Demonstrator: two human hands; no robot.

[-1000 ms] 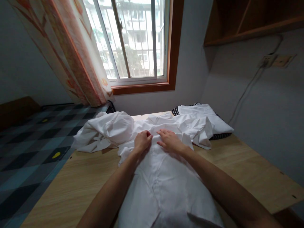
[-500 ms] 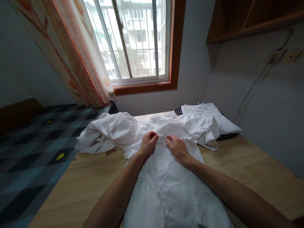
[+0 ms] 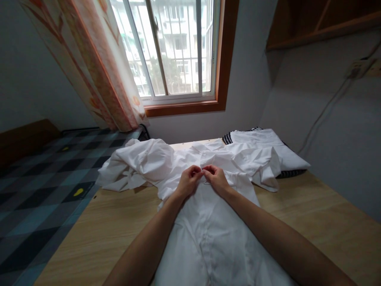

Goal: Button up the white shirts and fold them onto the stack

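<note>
A white shirt (image 3: 222,228) lies stretched along the wooden table, its collar end far from me and its lower part running toward me. One sleeve is bunched at the left, the other crumpled at the right. Over the shirt's front middle, my left hand (image 3: 189,180) pinches the fabric at the front seam. My right hand (image 3: 216,178) meets it there, thumb and fingertips closed on the same strip of cloth. The fingertips of both hands touch or nearly touch. Any button between them is too small to make out.
The wooden table (image 3: 119,222) carries a folded pile of white and black-striped clothes (image 3: 264,145) at the back right. To the left is a bed with a checked cover (image 3: 32,190). A curtain (image 3: 104,79) hangs beside the window (image 3: 178,51); a wooden shelf (image 3: 297,37) juts out at upper right.
My right hand has moved left to meet my left hand, and its fingers have closed on the shirt front. The whole view has shifted slightly.
</note>
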